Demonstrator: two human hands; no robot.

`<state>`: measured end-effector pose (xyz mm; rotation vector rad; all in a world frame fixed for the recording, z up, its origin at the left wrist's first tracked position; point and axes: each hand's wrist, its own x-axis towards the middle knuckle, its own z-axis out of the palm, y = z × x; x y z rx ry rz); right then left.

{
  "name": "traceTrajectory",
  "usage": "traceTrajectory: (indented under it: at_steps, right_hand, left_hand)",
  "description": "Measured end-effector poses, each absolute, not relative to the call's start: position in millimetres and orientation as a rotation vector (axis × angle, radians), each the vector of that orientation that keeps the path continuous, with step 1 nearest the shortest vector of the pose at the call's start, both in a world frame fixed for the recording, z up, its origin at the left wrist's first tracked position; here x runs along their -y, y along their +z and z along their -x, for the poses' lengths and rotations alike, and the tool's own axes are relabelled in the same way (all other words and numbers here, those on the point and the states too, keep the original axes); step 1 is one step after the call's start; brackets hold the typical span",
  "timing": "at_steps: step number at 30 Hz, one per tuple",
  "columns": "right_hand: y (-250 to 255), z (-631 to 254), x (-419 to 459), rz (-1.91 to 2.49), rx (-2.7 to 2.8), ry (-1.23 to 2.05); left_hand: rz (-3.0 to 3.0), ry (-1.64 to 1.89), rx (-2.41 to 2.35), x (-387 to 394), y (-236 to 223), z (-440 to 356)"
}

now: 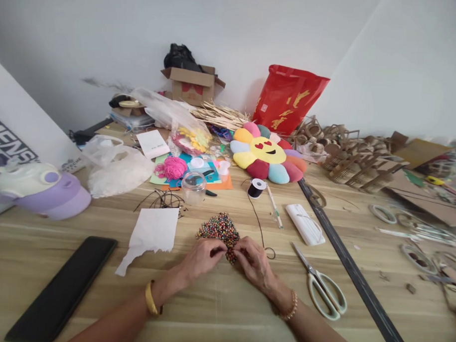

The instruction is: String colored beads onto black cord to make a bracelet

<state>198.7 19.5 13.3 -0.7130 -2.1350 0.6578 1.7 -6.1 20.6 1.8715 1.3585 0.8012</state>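
Note:
A heap of small multicoloured beads (219, 228) lies on the wooden table (223, 310) right in front of me. My left hand (201, 259) and my right hand (253, 261) meet at the near edge of the heap, fingers pinched together on beads. A thin black cord (259, 227) runs from a black spool (256, 188) down to a loop beside my right hand. I cannot tell whether the cord is between my fingers.
Scissors (323, 286) lie right of my right hand, beside a long dark strip (353, 275). A torn white paper (151, 234) and a black phone (65, 287) lie left. Behind are a clear jar (193, 186), pink yarn (173, 167), a flower cushion (266, 152), plastic bags and cardboard pieces.

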Motion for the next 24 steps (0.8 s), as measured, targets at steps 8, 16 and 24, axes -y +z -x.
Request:
traceTrajectory:
  at_steps: [8,16,24]
  right_hand:
    - [3.1,-199.1,-20.7,0.692,2.208,0.689]
    - [8.5,-197.2,-20.1,0.737,2.218,0.721]
    - [11.0,-196.9,-19.5,0.783,2.230,0.751]
  left_hand:
    - [-1.515,0.961,-1.265,1.5,20.7,-0.9]
    - [-1.332,0.960,-1.163,-1.5,20.1,4.1]
    - [-1.305,0.952,-1.152,-0.7,21.7,2.6]
